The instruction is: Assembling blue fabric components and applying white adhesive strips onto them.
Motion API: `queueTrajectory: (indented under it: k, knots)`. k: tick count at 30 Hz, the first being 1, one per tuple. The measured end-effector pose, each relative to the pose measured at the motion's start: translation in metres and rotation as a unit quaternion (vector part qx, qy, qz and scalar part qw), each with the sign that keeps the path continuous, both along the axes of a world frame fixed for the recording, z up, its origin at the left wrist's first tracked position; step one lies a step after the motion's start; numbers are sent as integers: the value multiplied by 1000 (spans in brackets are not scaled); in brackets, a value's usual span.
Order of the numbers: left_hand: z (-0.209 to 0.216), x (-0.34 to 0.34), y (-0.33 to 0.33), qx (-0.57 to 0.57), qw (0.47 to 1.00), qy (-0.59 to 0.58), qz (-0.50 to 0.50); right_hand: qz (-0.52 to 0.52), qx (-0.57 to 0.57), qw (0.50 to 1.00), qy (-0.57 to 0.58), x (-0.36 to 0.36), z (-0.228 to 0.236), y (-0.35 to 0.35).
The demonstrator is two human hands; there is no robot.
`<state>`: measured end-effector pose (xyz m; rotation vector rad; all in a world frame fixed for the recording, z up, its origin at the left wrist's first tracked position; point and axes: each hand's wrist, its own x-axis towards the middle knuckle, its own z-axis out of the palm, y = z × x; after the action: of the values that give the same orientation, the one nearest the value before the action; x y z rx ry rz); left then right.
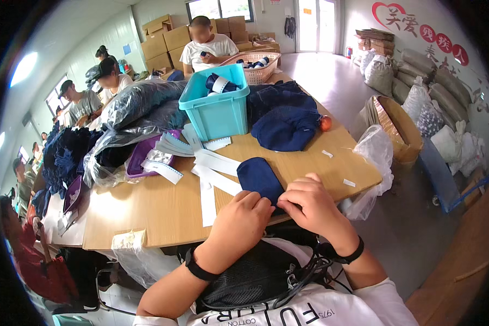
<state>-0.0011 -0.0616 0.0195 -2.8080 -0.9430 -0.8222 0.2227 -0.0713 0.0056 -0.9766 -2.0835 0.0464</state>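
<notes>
A small navy cloth piece (258, 178) with a rounded far end lies flat at the table's near edge, in front of me. My left hand (244, 220) grips its near edge with curled fingers. Close beside it, my right hand (308, 204) pinches the same edge between thumb and fingers. The fingertips hide that edge in part. White paper strips (207, 202) with blue markings fan out on the table, left of the cloth and partly under it. Beyond the cloth rests a larger heap of navy fabric (285, 130).
A teal bin (216, 120) holding banded navy rolls stands mid-table (157, 212). Left of it are a purple tray (137, 158) and plastic-wrapped bundles (141, 103). A pink basket (264, 74) sits farther back near a seated person. Clear plastic bags (376, 157) hang off the right edge.
</notes>
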Motion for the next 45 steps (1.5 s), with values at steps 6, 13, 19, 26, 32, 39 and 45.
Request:
queueTrajectory:
  k: [6,13,19,26,32,39,45]
  knots:
    - [0,5,8,40,999,10,3,-120,-13,991,-61,-11,-11,25]
    - [3,4,0,-9,1000,-19,22,-233,-109,965,-49,-21,1,33]
    - [-8,3,11,8,998,25,50,20,-79,993,81,-8,0,14]
    - [-10,8,26,66,991,67,95,-17,-45,996,-77,1,4,44]
    - [-17,5,24,48,995,13,84,14,-48,999,5,-12,-16,74]
    - [-22,15,24,19,993,4,116,5,4,998,57,-13,2,48]
    - [-21,13,28,38,991,-28,125,45,-57,996,43,-10,11,45]
